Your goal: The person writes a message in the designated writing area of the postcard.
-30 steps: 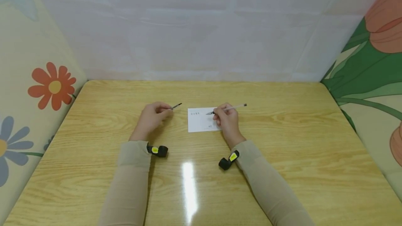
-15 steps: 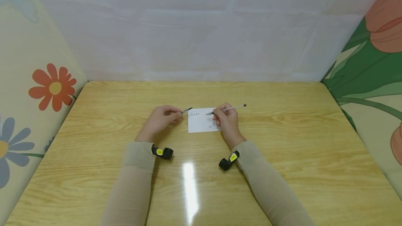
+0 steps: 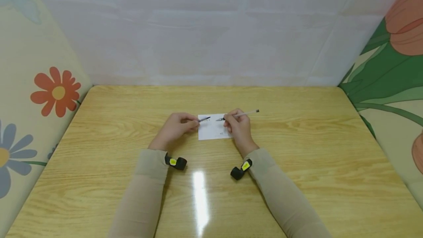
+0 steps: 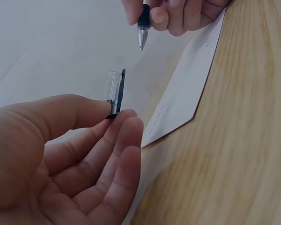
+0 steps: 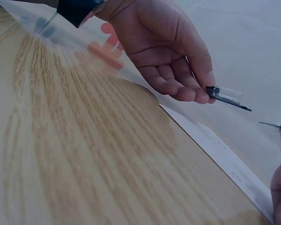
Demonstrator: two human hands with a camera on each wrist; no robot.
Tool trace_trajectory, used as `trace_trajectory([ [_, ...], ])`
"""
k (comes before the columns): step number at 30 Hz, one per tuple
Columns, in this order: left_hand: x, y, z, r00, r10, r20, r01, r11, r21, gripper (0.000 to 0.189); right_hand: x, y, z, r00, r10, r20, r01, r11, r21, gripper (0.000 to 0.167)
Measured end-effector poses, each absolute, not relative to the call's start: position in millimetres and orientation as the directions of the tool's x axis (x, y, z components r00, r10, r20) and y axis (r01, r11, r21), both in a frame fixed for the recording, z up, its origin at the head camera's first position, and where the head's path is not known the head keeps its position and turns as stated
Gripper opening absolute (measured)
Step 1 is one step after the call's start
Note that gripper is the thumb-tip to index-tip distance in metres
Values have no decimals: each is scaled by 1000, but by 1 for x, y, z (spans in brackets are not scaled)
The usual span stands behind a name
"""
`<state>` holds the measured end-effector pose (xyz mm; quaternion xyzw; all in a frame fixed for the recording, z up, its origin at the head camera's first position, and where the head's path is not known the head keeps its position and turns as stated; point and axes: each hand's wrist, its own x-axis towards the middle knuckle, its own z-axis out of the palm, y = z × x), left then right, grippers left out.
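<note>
My left hand (image 3: 178,126) pinches a clear pen cap (image 4: 113,91) with a black clip between thumb and index finger. In the left wrist view the cap's open end cannot be made out clearly. My right hand (image 3: 239,126) grips a clear-barrelled pen (image 3: 244,114) with a black grip section, its bare tip (image 4: 141,44) pointing left toward the cap. A short gap separates tip and cap in both wrist views. Below them on the table lies a white card (image 3: 211,131) with small handwriting, partly covered by the right hand.
The wooden table (image 3: 297,157) stretches around the card. A white sheet (image 3: 211,28) hangs behind its far edge. Flower-patterned panels (image 3: 20,47) stand at both sides. Each wrist wears a black camera (image 3: 180,163).
My left hand has moved right with the pen cap, from beside the card to over its left edge, nearer the pen tip. The right hand and pen have stayed in place.
</note>
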<state>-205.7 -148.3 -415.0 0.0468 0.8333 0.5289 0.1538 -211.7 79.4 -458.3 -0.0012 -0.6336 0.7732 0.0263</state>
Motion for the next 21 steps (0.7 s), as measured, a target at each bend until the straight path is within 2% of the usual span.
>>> trace_trajectory([
  [9, -203, -144, -415, -936, 258, -238, -86, 489, 868, 26, -211, 81, -459, -998, 20, 63, -66, -184, -981, 12],
  [21, -204, -140, -418, -935, 274, -225, -67, 486, 872, 26, -211, 82, -459, -993, -20, 117, -112, -163, -980, 12],
])
